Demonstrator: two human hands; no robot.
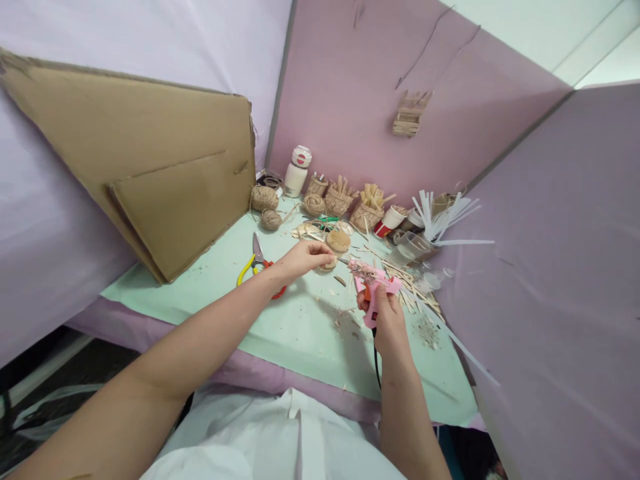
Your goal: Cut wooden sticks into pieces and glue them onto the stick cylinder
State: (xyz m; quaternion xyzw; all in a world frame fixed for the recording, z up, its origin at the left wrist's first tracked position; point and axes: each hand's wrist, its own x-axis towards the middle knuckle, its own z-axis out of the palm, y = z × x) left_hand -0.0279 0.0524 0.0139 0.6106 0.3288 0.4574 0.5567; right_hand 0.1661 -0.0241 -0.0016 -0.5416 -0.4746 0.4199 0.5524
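My right hand (pixel 386 310) grips a pink hot glue gun (pixel 373 277), with fingers around its handle near the orange trigger. A long translucent glue stick (pixel 465 350) sticks out of its back. The metal nozzle points left, close to the fingertips of my left hand (pixel 310 257). Those fingertips are pinched on a small pale wooden piece (pixel 329 265), partly hidden by the fingers. Just beyond it lies a round wooden slice (pixel 338 241). Open scissors (pixel 258 250) and yellow- and red-handled tools lie beside my left forearm, partly covered by it.
A large cardboard panel (pixel 195 193) stands on the left. Twine balls (pixel 265 198), a white bottle (pixel 296 177), twine-wrapped cups of sticks (pixel 367 212) and a plastic cup (pixel 413 248) line the back. Loose sticks (pixel 400 277) and wood scraps lie on the right of the green tabletop (pixel 300 340).
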